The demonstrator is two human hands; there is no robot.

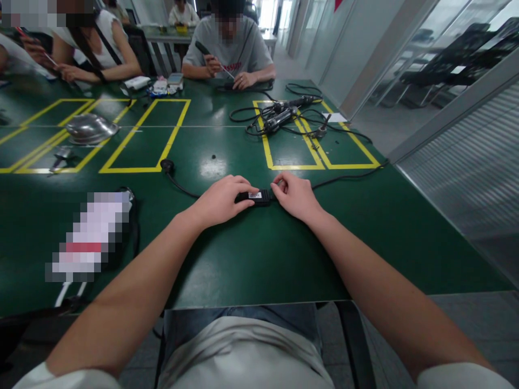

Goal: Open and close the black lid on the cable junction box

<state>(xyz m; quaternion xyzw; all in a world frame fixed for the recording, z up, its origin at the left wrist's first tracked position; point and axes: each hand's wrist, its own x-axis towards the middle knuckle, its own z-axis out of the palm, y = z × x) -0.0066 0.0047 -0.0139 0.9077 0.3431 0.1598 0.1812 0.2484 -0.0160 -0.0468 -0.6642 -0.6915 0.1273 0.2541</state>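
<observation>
A small black power adapter point(264, 198) with a white label lies on the green table in front of me. My left hand point(225, 198) is closed around its left part, thumb along the near side and fingers over the far side. At the adapter's right end, my right hand point(295, 195) has its fingers curled in a pinch on the black cable point(340, 179), which runs off to the right. Left of my left hand, another length of cable ends in a round black plug point(166, 165). My palms hide part of the adapter and cable.
Yellow tape point(178, 129) marks rectangles on the table. Tangled cables with metal-bodied tools point(279, 120) lie at the back right. A metal bowl-like part point(90, 128) and a blurred-out pouch-like item point(95, 232) sit left. Across the table, a person point(231, 48) holds a screwdriver.
</observation>
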